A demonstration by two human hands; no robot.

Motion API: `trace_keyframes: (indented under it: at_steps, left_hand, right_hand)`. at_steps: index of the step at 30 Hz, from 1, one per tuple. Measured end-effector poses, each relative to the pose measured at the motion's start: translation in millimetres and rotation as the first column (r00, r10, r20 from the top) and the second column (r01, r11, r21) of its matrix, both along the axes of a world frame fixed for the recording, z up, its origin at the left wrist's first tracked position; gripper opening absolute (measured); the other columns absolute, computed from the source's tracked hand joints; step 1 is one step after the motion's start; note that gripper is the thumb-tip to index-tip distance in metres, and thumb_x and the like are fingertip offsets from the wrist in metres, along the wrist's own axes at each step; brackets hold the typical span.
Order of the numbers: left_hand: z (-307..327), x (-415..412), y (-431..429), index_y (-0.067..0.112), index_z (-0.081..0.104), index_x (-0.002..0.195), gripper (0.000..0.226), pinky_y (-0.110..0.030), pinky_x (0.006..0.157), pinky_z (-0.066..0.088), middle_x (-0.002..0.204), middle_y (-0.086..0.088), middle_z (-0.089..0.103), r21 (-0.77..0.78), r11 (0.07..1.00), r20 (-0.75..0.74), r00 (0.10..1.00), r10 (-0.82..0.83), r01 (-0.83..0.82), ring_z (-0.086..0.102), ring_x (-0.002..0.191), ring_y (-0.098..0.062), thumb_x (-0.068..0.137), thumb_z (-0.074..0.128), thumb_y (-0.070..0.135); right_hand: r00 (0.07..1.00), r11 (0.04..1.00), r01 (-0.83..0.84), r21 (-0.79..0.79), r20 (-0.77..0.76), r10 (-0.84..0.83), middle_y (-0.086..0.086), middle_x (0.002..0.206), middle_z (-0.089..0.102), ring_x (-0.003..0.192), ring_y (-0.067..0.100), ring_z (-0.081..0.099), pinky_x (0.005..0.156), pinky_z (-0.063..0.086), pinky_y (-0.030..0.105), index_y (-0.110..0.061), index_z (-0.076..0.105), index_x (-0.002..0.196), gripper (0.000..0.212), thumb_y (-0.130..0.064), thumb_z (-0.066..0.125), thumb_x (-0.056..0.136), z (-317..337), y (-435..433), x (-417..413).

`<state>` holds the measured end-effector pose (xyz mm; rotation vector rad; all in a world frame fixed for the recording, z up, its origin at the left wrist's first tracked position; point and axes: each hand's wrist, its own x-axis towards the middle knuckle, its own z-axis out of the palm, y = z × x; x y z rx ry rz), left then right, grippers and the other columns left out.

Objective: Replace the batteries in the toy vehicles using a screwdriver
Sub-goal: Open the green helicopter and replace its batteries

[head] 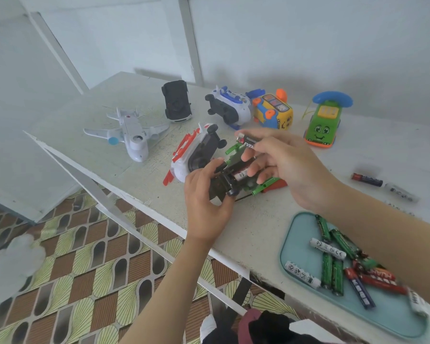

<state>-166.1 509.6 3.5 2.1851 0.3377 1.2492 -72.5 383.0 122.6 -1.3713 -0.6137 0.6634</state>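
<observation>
Both hands are closed on something. The left hand (206,194) grips the green toy vehicle (233,155), turned belly-up just above the tabletop (258,219). The right hand (283,165) pinches a black battery (246,141) between thumb and forefinger, while its lower fingers reach down to the open battery compartment.

A white battery (241,174) already sits in that compartment. The main risk, as I judge it, is seating the black battery the wrong way round, since the polarity marks inside are too dark to read here. It could also slip from such a light pinch and roll off the near table edge. Pushing hard while the toy is held in the air could twist it out of the left hand.

The toy shows a black underside with small wheels and bright green side parts; its cover appears to be off. Spare batteries lie in a pale blue tray (287,234) near the right forearm.
</observation>
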Motion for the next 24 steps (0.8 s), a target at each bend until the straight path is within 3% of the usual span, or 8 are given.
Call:
trace_keyframes:
  at_steps: [4,8,11,13,17,20,22,24]
  left_hand:
    - [2,0,-1,0.024,0.049,0.125,0.070,-0.045,0.085,0.047,0.108,0.027,0.046,0.010,1.000,0.000,1.000,-0.002,0.002,0.042,0.100,0.006,0.065,0.076,0.001]
    - [3,1,-1,0.026,0.048,0.126,0.070,-0.044,0.085,0.046,0.107,0.028,0.044,0.015,1.000,-0.011,1.000,0.001,0.000,0.044,0.097,-0.002,0.066,0.076,0.003]
    - [3,0,-2,0.026,0.048,0.126,0.069,-0.047,0.084,0.047,0.108,0.029,0.044,0.024,1.000,-0.016,1.000,0.001,-0.001,0.045,0.098,-0.004,0.066,0.076,0.006]
    - [4,-1,-2,0.026,0.048,0.126,0.067,-0.047,0.084,0.047,0.107,0.035,0.044,0.027,1.000,-0.014,1.000,-0.001,0.002,0.045,0.097,-0.003,0.067,0.073,0.007]
    - [3,-1,-1,0.025,0.049,0.127,0.069,-0.045,0.085,0.046,0.114,0.043,0.041,0.028,1.000,-0.016,1.000,0.006,-0.005,0.042,0.100,0.007,0.066,0.073,0.003]
    - [3,0,-1,0.025,0.049,0.127,0.069,-0.046,0.086,0.046,0.108,0.038,0.043,0.018,1.000,-0.023,1.000,0.001,-0.001,0.044,0.099,0.003,0.066,0.074,0.004]
    - [3,-1,-2,0.026,0.049,0.126,0.069,-0.046,0.087,0.046,0.108,0.032,0.044,0.015,1.000,-0.027,1.000,-0.004,0.004,0.046,0.099,-0.004,0.066,0.076,0.005]
    - [4,-1,-3,0.025,0.049,0.126,0.068,-0.046,0.087,0.045,0.108,0.029,0.045,0.013,1.000,-0.029,1.000,-0.004,0.004,0.046,0.099,-0.004,0.067,0.077,0.006]
  right_hand:
    - [0.995,1.000,-0.019,-0.021,-0.097,0.017,-0.001,0.068,0.071,0.053,0.012,0.063,0.047,0.047,0.020,-0.019,0.061,0.089,0.022,-0.003,0.046,0.095,3,0,0]
    - [0.995,0.998,-0.049,-0.030,-0.092,0.046,-0.002,0.068,0.070,0.057,0.010,0.057,0.049,0.046,0.020,-0.018,0.060,0.092,0.018,-0.008,0.046,0.096,0,2,-4]
    - [0.953,0.996,-0.089,0.002,-0.289,0.086,-0.004,0.068,0.067,0.057,0.008,0.049,0.048,0.045,0.019,-0.015,0.067,0.095,0.023,-0.014,0.044,0.097,-3,3,-3]
    - [0.879,0.990,-0.132,0.047,-0.455,0.139,-0.003,0.078,0.071,0.061,0.008,0.054,0.051,0.047,0.019,-0.015,0.069,0.095,0.028,-0.016,0.041,0.097,-2,2,-1]
    - [0.793,0.975,-0.167,0.146,-0.568,0.221,0.005,0.099,0.074,0.075,0.014,0.068,0.065,0.053,0.024,-0.017,0.052,0.092,0.015,-0.018,0.038,0.097,-2,0,0]
    - [0.870,0.988,-0.111,0.104,-0.471,0.147,0.004,0.096,0.072,0.075,0.013,0.062,0.066,0.051,0.024,-0.017,0.055,0.089,0.014,-0.016,0.044,0.098,-6,4,-2]
    - [0.975,0.999,-0.043,0.005,-0.216,0.043,-0.003,0.079,0.065,0.067,0.009,0.053,0.058,0.046,0.021,-0.017,0.062,0.090,0.011,-0.014,0.053,0.095,-10,5,-3]
    - [0.994,0.997,0.048,-0.059,0.099,-0.042,-0.007,0.067,0.060,0.059,0.010,0.055,0.055,0.050,0.025,-0.020,0.064,0.090,0.013,-0.009,0.059,0.091,-15,4,-3]
